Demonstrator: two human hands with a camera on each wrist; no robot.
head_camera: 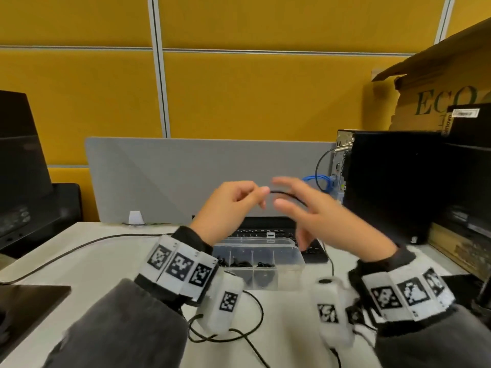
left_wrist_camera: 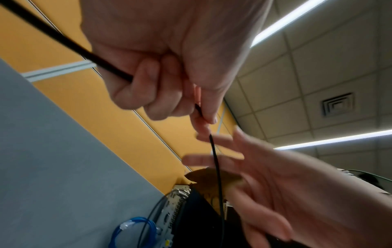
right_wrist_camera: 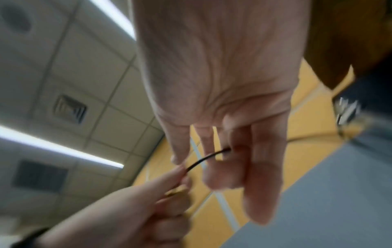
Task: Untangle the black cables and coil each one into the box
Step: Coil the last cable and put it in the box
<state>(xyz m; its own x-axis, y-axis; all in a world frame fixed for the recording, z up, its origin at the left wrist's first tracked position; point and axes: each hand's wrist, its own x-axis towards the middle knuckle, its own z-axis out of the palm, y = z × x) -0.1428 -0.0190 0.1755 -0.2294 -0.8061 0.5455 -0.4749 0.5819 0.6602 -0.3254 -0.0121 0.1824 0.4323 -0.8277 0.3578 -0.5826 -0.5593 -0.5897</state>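
A thin black cable (head_camera: 285,193) spans between both raised hands above the clear box (head_camera: 287,257) on the counter (head_camera: 111,264). The left hand (head_camera: 228,208) pinches it at the fingertips; the right hand (head_camera: 326,221), blurred, has its fingers spread, the cable passing among them.

Both arms are raised in front of the chest, forearms in dark grey sleeves with marker bands at the wrists. The left hand (head_camera: 228,205) is curled, its thumb and forefinger tips pinched together on a thin black cable (head_camera: 285,193), the other fingers folded into the palm. The right hand (head_camera: 318,216) sits just beside it, fingers (right_wrist_camera: 260,193) straight and spread, blurred, the cable running across them without a closed grip.
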